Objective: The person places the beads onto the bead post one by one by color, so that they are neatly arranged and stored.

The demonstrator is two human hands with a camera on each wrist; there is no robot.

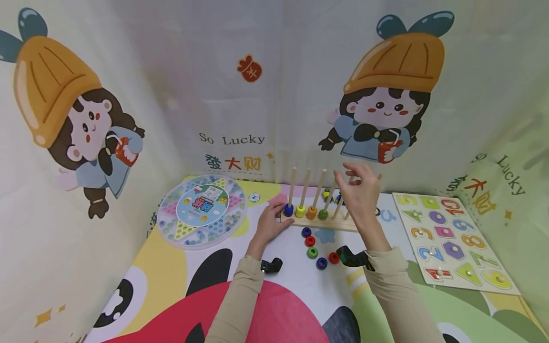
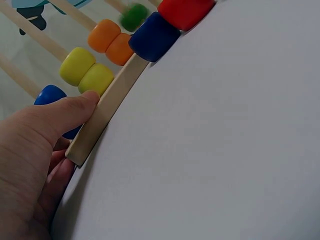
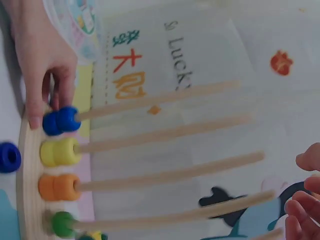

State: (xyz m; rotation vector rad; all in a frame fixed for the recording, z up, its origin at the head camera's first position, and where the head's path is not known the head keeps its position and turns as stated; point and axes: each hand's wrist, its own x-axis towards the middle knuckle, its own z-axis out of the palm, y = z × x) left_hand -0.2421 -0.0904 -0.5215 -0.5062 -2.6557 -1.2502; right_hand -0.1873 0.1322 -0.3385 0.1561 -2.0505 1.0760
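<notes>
A wooden peg stand (image 1: 319, 223) with several upright dowels is on the table. My left hand (image 1: 271, 222) grips its left end, thumb (image 2: 80, 107) along the front edge. Two blue beads (image 3: 62, 120), two yellow beads (image 3: 60, 152) and two orange beads (image 3: 59, 187) sit low on separate dowels. On the dowel beside the orange pair is a green bead (image 1: 323, 214), blurred in both wrist views. My right hand (image 1: 359, 188) hovers above the dowels' right side, thumb and fingers apart, nothing seen between them.
Loose beads lie before the stand: a dark blue bead (image 1: 306, 232), a red bead (image 1: 310, 241), a green ring bead (image 1: 312, 253) and others. A round marble game board (image 1: 202, 212) lies left, a number puzzle board (image 1: 454, 243) right. Small items (image 1: 328, 194) lie behind the stand.
</notes>
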